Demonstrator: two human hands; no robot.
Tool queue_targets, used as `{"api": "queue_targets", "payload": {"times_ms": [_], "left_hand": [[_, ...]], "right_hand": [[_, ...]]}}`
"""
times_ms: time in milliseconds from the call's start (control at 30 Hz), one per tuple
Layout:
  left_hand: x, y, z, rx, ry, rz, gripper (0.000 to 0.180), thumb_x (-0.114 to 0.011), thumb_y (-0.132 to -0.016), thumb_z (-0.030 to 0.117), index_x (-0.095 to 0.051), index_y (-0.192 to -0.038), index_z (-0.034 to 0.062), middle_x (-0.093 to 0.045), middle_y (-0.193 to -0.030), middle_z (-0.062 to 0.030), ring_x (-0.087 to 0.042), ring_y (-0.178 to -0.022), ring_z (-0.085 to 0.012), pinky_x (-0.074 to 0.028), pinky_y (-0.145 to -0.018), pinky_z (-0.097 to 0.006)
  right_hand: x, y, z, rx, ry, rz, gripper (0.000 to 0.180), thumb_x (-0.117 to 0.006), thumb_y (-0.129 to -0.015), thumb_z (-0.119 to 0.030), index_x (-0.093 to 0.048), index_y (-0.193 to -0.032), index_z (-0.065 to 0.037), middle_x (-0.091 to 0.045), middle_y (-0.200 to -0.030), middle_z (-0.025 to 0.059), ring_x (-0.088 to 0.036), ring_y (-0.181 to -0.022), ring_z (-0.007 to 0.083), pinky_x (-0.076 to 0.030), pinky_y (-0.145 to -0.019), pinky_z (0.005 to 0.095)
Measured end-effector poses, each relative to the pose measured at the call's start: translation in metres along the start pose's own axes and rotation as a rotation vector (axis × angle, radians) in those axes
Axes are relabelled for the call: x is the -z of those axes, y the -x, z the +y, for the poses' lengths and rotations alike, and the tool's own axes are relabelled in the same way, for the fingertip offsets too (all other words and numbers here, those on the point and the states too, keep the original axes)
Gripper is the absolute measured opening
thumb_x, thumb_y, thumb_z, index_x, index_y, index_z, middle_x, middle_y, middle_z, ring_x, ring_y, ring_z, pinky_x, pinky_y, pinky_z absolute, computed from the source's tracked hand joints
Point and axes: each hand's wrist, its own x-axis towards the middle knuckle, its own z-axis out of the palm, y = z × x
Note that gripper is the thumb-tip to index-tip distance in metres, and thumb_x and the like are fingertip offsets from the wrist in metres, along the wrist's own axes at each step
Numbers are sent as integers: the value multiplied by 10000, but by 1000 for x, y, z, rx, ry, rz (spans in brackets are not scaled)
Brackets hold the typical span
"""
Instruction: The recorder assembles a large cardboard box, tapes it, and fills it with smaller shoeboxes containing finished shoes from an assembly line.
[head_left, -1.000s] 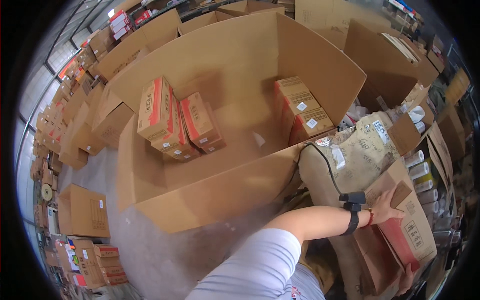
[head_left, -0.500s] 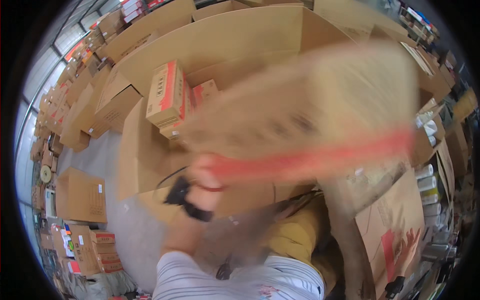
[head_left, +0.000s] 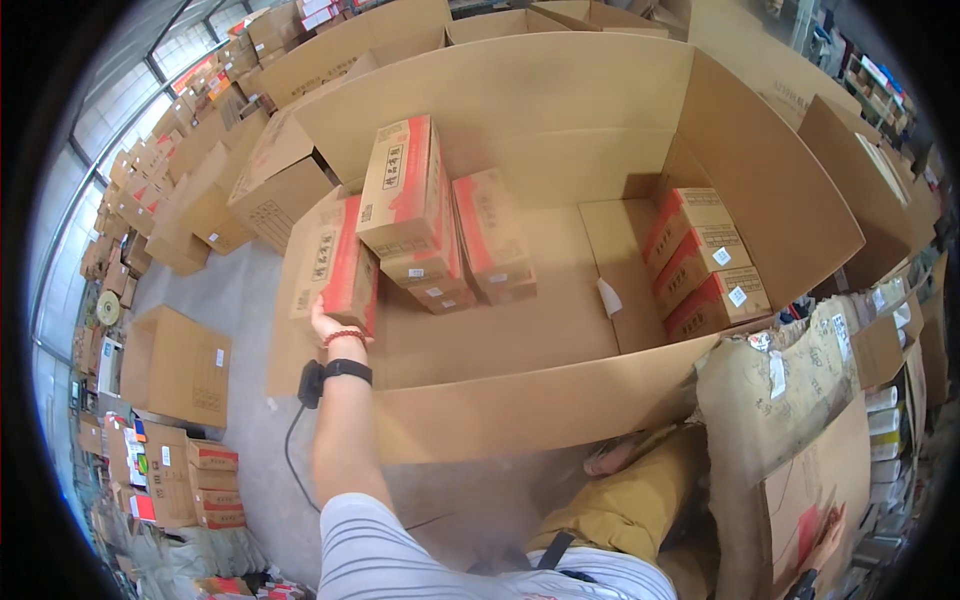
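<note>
The left hand (head_left: pixel 325 322) is wrapped around the lower near corner of a red-and-tan carton (head_left: pixel 333 258) at centre left of the frame, fingers mostly hidden behind the cardboard, so how firmly they close cannot be told. A dark band (head_left: pixel 345 370) circles that wrist, with a cable hanging below it. The carton stands on edge just inside the left wall of a big open box (head_left: pixel 560 400) that fills the middle of the frame, and it leans against a stack (head_left: pixel 430 215) of similar cartons. The right hand (head_left: pixel 830 535) shows only at the lower right edge, resting on a flattened red-printed sheet (head_left: pixel 815 500); fingers look loosely spread.

Risks, as I judge them: the carton is held by one corner only, so it could tip toward the box wall or pivot out of the grip. The top carton of the stack sits tilted and overhangs its neighbours; a nudge from the held carton might topple it. The dangling cable could catch on the box's near rim. Three more cartons (head_left: pixel 705 262) lie at centre right, well apart and unlikely to be disturbed.
</note>
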Motion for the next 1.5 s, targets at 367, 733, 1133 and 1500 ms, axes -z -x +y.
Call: {"api": "queue_targets", "payload": {"times_ms": [367, 733, 1133, 1500], "left_hand": [[80, -198, -39, 255, 161, 5, 689, -417, -809, 466, -174, -1367, 144, -126, -1439, -49, -76, -1325, -251, -29, -1007, -591], [-61, 85, -71, -464, 49, -512, 323, -465, -855, 99, -420, -1167, 29, -501, -959, -51, -461, -762, -102, -420, -709, -243], [-57, 484, -370, -758, -958, -2003, 543, -583, -781, 217, -374, -1236, 6, -329, -1283, -221, -311, -1203, -362, -272, -1003, -400], [-59, 514, -377, -435, -935, -2202, 696, -566, -720, -20, -215, -1321, -53, -463, -1223, -209, -444, -1142, -215, -340, -940, -289]], "right_hand": [[-25, -12, 10, -107, -51, 17, 502, -325, -917, -406, -333, -1324, -112, -398, -1268, 140, -356, -1194, 251, -251, -997, 350], [-2, -4, -6, -120, -61, 125, 474, -356, -918, -386, -383, -1295, -101, -434, -1227, 123, -382, -1168, 214, -283, -978, 326], [57, 85, 10, -112, 236, 466, 374, -477, -881, -235, -483, -1185, -16, -425, -1252, 143, -415, -1140, 238, -320, -954, 330], [61, 183, -42, -272, 467, 414, 873, -777, -556, -346, -374, -1283, -80, -293, -1325, 232, -316, -1218, 356, -287, -999, 400]]}}
